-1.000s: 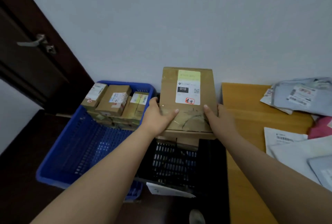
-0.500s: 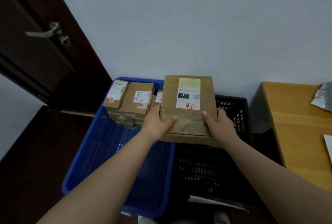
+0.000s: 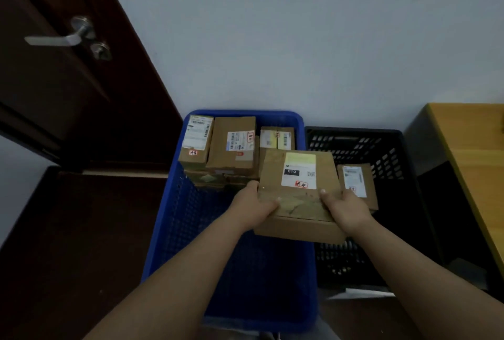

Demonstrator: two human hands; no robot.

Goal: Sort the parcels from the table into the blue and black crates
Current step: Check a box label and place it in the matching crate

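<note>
A flat brown cardboard parcel (image 3: 298, 204) with a white and yellow label marked 010 is held between both my hands. My left hand (image 3: 252, 204) grips its left near corner and my right hand (image 3: 342, 207) grips its right near corner, thumbs on top. The parcel hovers over the right side of the blue crate (image 3: 174, 203) and the rim shared with the black crate (image 3: 381, 154). Several labelled boxes (image 3: 231, 146) are stacked at the far end of the blue crate. One small labelled box (image 3: 360, 184) lies in the black crate, just right of the held parcel.
A dark wooden door (image 3: 54, 80) with a metal lever handle (image 3: 62, 36) stands at the left. The corner of the yellow wooden table (image 3: 474, 148) shows at the right edge. A pale wall runs behind the crates; the floor is dark.
The view has swung left and down, away from the table. Both hands have carried the parcel lower, from above the black crate toward the blue crate's right side.
</note>
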